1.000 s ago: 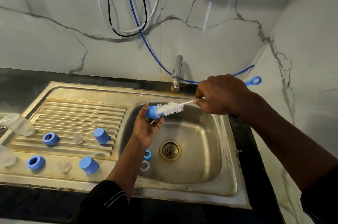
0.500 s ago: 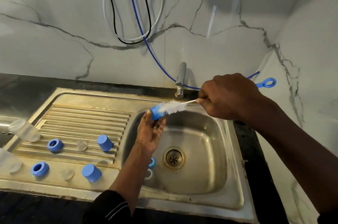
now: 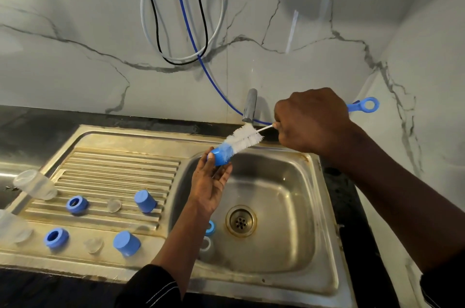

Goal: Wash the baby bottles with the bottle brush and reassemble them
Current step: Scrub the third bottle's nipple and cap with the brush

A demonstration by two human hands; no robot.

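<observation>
- Head view: left hand (image 3: 210, 189) pinches blue cap (image 3: 221, 155) at its fingertips, fingers nearly straight, over sink (image 3: 276, 182).
- Gripped in fisted right hand (image 3: 312, 119): bottle brush (image 3: 245, 138); bristles span between hands, tip inside cap.

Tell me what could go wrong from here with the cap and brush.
1. The left hand holds the blue cap only at its fingertips, so a push from the bottle brush in the right hand could knock it into the sink.
2. Springing bristles may spatter the wall.
</observation>
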